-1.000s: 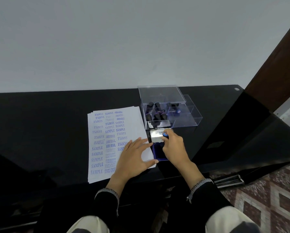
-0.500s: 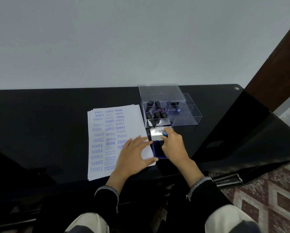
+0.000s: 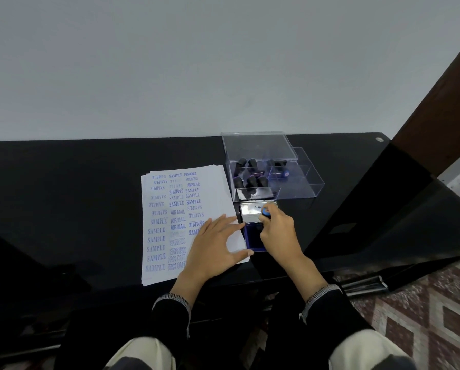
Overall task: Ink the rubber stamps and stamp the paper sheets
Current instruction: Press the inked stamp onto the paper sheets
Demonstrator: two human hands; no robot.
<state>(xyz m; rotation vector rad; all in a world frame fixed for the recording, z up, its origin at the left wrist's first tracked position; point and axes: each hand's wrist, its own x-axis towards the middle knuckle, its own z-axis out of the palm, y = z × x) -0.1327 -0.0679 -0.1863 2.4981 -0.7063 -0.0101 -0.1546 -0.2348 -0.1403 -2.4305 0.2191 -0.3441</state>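
Right hand: curled round a rubber stamp, blue knob poking out on top, pressed down onto the ink pad.
Ink pad: blue, lid hinged open, sitting just right of the paper stack near its lower corner.
Left hand: fingers straight and spread, gripping nothing, flat on the stack's lower right corner, fingertips nearly touching the pad.
Top sheet: three columns already stamped in blue, SAMPLE, AIR MAIL, EXPRESS, FAX OUT, FRAGILE, AMENDED; right-hand strip bare.
Stamp box: clear acrylic, just beyond the pad from the stack; several black-handled stamps lying inside.
Progress: well along on this sheet, by the look of it; inking in hand, next print probably bound for the bare strip.
Left to do: sheets underneath, state hidden.
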